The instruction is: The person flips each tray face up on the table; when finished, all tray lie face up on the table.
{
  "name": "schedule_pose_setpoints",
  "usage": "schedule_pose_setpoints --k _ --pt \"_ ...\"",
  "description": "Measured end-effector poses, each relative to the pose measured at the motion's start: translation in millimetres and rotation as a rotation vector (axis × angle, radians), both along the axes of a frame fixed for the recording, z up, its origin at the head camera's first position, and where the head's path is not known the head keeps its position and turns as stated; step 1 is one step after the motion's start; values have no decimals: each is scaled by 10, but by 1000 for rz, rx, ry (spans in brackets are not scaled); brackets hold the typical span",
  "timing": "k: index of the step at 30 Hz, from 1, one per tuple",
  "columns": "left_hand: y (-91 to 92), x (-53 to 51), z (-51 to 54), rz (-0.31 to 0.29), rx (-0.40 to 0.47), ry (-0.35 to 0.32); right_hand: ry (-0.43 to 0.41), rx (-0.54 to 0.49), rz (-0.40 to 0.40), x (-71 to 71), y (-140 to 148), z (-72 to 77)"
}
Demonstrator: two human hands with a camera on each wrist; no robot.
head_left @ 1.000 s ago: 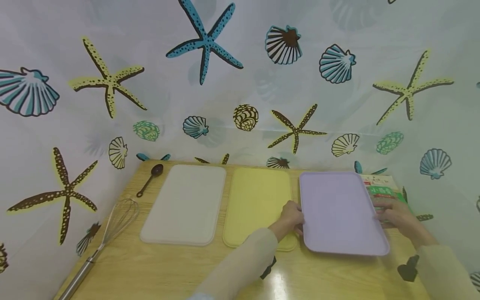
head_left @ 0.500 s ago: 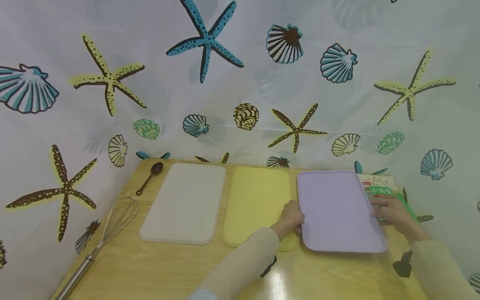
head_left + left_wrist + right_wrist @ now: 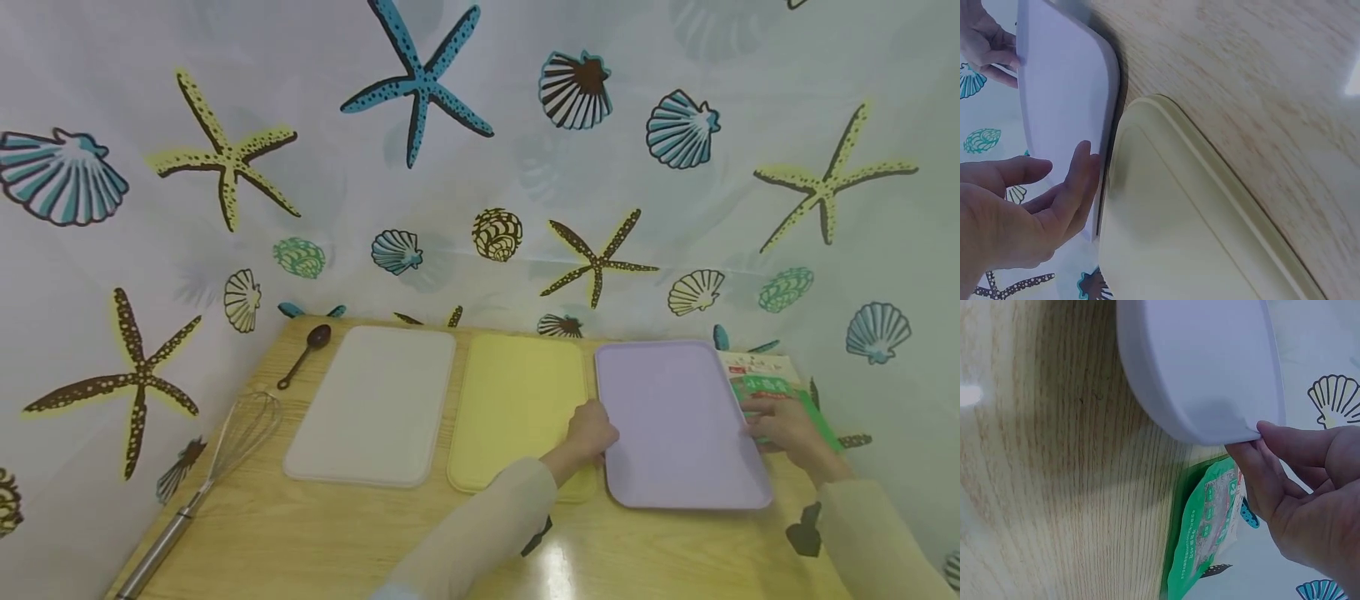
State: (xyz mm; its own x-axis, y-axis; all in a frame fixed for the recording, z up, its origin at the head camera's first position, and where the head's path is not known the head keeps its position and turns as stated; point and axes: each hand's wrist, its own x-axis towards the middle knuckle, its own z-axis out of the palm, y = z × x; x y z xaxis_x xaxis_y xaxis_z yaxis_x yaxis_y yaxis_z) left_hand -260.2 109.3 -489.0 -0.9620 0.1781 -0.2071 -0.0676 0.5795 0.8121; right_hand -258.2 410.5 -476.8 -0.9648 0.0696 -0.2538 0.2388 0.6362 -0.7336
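Note:
A purple tray (image 3: pixel 678 425) (image 3: pixel 1216 369) lies at the right of a yellow tray (image 3: pixel 517 400) (image 3: pixel 1160 212), their long sides close together. My right hand (image 3: pixel 783 429) (image 3: pixel 1316 487) pinches the purple tray's right rim, thumb on top and fingers beneath; in the right wrist view that rim stands a little above the table. At the tray's left edge is my left hand (image 3: pixel 588 433) (image 3: pixel 1029 212), its fingers extended along the edge and its thumb apart from them. Whether those fingers press on the rim, I cannot tell.
Left of the yellow tray lies a white tray (image 3: pixel 371 408). A dark spoon (image 3: pixel 306 354) and a metal whisk (image 3: pixel 202 492) lie along the table's left side. A green and white packet (image 3: pixel 772 385) (image 3: pixel 1207 528) is partly behind my right hand. A patterned curtain (image 3: pixel 450 183) hangs behind.
The purple tray has shifted slightly left, closer to the yellow tray, and my right hand has moved with it. My left hand now reaches a little over the tray's left rim.

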Motion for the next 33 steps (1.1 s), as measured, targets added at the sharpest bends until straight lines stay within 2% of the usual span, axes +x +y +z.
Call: schedule_pose_setpoints --k 7,14,18,23,29,33 --pt "-344 61 160 -92 182 53 47 32 11 26 -12 -34" --pt "-753 180 294 -138 356 34 135 278 42 -29 -24 -66" --pt "-952 234 329 -136 375 37 195 284 25 -34 -35 -153" --pt "-1246 284 300 -106 384 6 270 311 -5 31 -96 -262" --pt "-1574 290 264 -67 384 -3 218 352 -17 102 -139 -272" --pt "-1749 251 267 -35 335 13 182 379 -37 82 -154 -262"
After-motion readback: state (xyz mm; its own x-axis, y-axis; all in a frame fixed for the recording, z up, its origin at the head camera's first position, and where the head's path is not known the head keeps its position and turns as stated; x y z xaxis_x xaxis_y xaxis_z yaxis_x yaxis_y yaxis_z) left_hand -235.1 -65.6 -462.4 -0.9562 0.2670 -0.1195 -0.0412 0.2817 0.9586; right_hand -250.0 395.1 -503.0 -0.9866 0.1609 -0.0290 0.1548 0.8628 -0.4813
